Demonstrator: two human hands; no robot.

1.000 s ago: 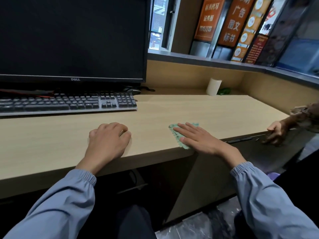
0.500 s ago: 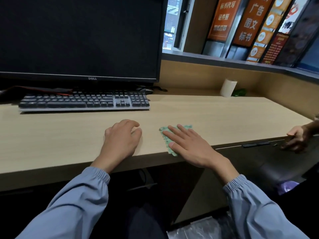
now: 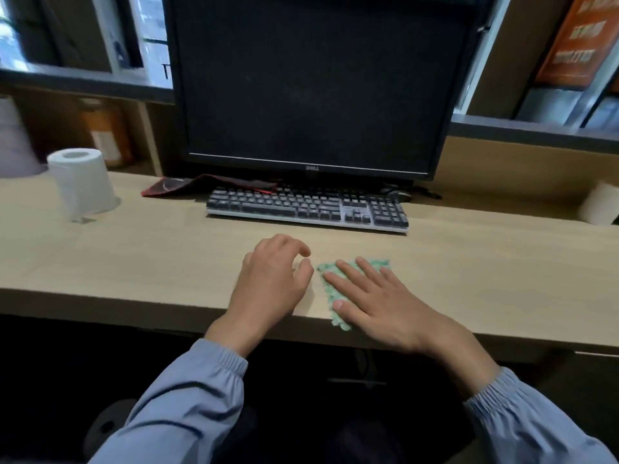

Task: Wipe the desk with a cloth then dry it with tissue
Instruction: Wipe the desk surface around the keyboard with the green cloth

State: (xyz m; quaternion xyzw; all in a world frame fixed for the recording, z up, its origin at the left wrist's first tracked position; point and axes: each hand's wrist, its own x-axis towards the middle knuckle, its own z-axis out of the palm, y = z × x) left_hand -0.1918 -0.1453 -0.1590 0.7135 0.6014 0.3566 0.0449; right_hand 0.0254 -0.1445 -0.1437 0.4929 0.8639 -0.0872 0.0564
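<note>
1. The cloth (image 3: 348, 283), green and fuzzy, lies flat on the desk (image 3: 134, 256) at lower centre of the frame, at the front edge.
2. The right hand (image 3: 378, 303) lies open, palm down, fingers spread on the cloth; it grips nothing.
3. The left hand (image 3: 271, 283) rests loosely curled and empty on the desk just beside the cloth.
4. The cloth looks soft, light and limp; it likely bunches. Drive it by flat palm pressure.
5. The tissue roll (image 3: 82, 182) stands upright at left of the frame. Likely light and easily torn; pull from the loose end.
</note>
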